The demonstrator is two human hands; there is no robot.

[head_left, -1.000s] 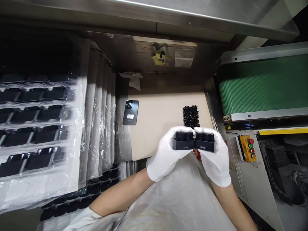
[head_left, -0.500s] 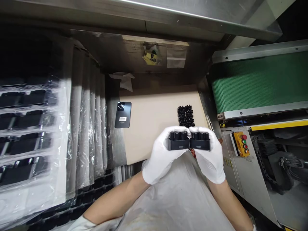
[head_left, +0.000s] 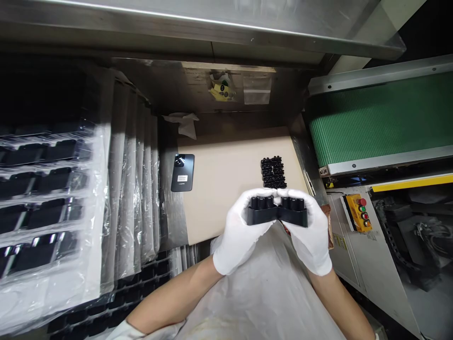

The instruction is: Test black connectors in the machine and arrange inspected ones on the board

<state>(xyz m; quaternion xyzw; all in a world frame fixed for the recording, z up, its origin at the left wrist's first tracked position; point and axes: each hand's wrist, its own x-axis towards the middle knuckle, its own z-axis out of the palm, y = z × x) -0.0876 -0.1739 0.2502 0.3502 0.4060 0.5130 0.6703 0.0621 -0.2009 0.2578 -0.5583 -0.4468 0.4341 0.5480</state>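
My left hand (head_left: 238, 231), in a white glove, is closed around a small black plastic case (head_left: 261, 216) with several short black cylinders standing up along its far side. Closed in the same way, my gloved right hand (head_left: 313, 231) grips a matching black plastic case (head_left: 294, 216). The two cases are side by side, tilted toward each other, and their inner edges meet. Just beyond my fingertips, a block of small black parts (head_left: 273, 172) lies in rows on the tan board (head_left: 222, 189).
A phone (head_left: 183, 173) lies at the board's left edge, below a crumpled white wrapper (head_left: 186, 123). Plastic-covered trays of black parts (head_left: 53, 184) are stacked at left. On the right are a green conveyor belt (head_left: 382, 113) and a yellow button box (head_left: 358, 212). A metal shelf (head_left: 198, 26) hangs overhead.
Both cases have tipped, so their faces now slant and their inner edges come together. My hands have shifted only slightly; the view has moved a little.
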